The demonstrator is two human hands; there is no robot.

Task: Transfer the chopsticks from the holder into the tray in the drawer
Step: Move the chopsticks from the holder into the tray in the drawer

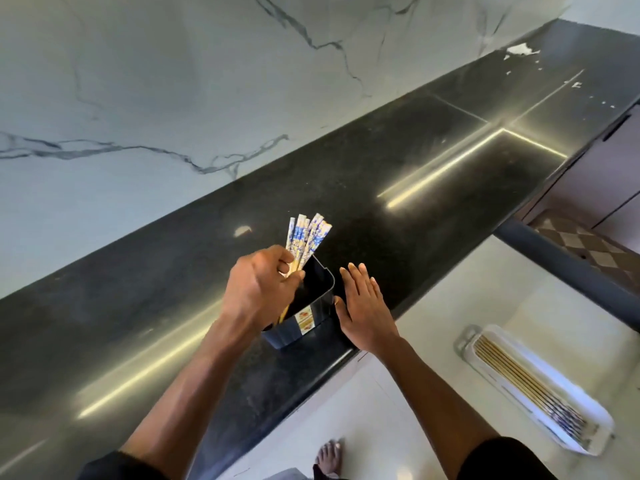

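A dark rectangular holder [313, 297] stands near the front edge of the black counter. My left hand [258, 289] is closed around a bunch of chopsticks [306, 237] with blue-and-white patterned tops, their lower ends still inside the holder. My right hand [363, 306] is flat with fingers spread, just right of the holder, beside its wall. Down to the right, a white tray [502, 336] lies in the open drawer [433, 299] and holds several chopsticks [519, 379] laid lengthwise.
The glossy black counter [381, 174] runs diagonally under a white marble wall [173, 81]. White flecks lie at its far right end. Cabinet fronts and a checkered floor mat [585, 244] are at right. A bare foot [329, 457] shows at the bottom.
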